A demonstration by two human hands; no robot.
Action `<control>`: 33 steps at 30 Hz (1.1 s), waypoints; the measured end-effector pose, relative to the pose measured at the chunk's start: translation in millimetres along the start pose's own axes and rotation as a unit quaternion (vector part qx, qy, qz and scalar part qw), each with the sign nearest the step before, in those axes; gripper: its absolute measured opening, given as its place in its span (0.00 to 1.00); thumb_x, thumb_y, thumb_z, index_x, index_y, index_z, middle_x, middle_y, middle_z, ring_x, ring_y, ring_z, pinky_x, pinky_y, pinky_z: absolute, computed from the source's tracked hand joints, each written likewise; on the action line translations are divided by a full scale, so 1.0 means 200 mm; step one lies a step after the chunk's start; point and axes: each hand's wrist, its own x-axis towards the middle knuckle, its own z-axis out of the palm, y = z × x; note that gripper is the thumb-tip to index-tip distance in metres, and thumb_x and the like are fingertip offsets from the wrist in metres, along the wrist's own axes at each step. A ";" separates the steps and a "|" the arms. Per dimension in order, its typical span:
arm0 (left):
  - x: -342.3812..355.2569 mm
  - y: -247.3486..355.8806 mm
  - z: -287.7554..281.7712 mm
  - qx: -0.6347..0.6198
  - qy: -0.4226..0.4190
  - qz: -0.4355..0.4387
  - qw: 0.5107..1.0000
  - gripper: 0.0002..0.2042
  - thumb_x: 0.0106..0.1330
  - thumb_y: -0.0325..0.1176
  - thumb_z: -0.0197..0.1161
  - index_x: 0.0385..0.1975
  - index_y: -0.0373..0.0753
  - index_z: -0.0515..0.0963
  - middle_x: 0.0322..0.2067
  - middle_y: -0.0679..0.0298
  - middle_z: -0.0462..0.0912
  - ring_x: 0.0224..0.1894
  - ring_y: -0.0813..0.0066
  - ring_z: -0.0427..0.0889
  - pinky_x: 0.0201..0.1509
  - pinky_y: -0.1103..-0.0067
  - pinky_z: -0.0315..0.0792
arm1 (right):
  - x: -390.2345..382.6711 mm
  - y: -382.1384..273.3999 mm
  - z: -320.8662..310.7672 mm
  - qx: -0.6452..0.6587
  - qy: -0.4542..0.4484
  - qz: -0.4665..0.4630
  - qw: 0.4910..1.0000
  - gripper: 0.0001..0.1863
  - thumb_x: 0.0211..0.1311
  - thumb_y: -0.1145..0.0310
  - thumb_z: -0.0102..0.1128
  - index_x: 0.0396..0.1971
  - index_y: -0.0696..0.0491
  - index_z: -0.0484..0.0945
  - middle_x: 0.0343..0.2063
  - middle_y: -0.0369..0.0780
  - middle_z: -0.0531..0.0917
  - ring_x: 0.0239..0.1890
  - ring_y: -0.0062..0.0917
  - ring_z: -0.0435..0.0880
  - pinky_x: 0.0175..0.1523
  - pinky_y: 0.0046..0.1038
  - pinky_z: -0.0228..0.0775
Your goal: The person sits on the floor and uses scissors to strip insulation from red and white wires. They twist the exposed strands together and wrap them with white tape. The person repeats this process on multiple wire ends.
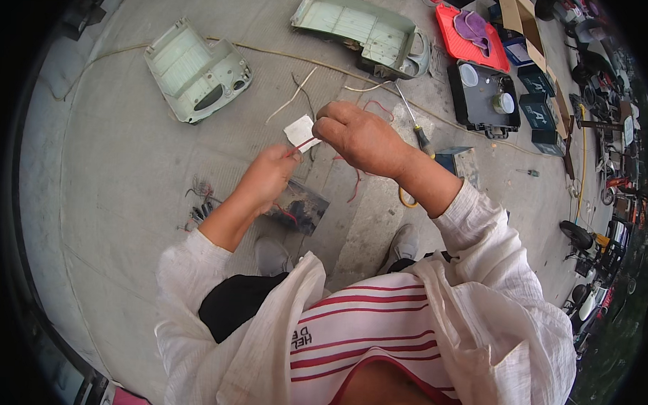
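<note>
Pinched between the fingertips of both hands, we hold a thin red wire (302, 144) stretched short between them, above the concrete ground (124, 195). Our left hand (268, 175) is closed around the lower end of the wire, thumb and forefinger pressed together. Our right hand (358, 136) is curled, knuckles up, its fingertips nipping the upper end; how tightly the hidden fingers close we cannot tell. Just behind the wire, at the right fingertips, sits a small white square piece (300, 130); whether we hold it or it lies on the ground we cannot tell.

Below our left hand lies a clear plastic bag (302, 209) with dark and red bits inside, and beside it a small tangle of wires (201, 202). A screwdriver (412, 123) lies just beyond our right wrist. Farther off rest two pale green plastic housings, one to the left (196, 69) and one at the top (362, 32). To the right stands an open black case (481, 97) next to a red lid (465, 39).
</note>
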 end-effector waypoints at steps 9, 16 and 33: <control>-0.03 0.02 0.08 -0.019 -0.122 -0.043 0.991 0.02 0.67 0.33 0.51 0.32 0.45 0.70 0.14 0.79 0.58 0.10 0.90 0.51 0.12 0.86 0.45 | -0.09 -0.05 -0.15 0.286 -0.069 0.001 0.956 0.06 0.52 0.76 0.57 0.30 0.58 0.70 0.28 0.46 0.78 0.34 0.43 0.78 0.37 0.36 0.69; -0.07 0.04 0.33 0.037 -0.190 -0.090 0.977 0.02 0.67 0.32 0.52 0.33 0.44 0.70 0.14 0.76 0.60 0.10 0.89 0.53 0.12 0.86 0.47 | -0.37 0.00 -0.17 0.602 -0.047 0.116 0.789 0.03 0.58 0.78 0.51 0.33 0.58 0.70 0.28 0.36 0.77 0.30 0.20 0.75 0.34 0.25 0.68; 0.12 -0.02 0.65 0.157 -0.106 -0.153 0.970 0.05 0.67 0.35 0.54 0.32 0.42 0.71 0.13 0.78 0.59 0.11 0.89 0.53 0.13 0.85 0.47 | -1.13 0.47 -0.17 0.705 0.130 0.267 0.644 0.02 0.66 0.74 0.50 0.36 0.54 0.69 0.28 0.32 0.76 0.18 0.09 0.62 0.21 0.16 0.54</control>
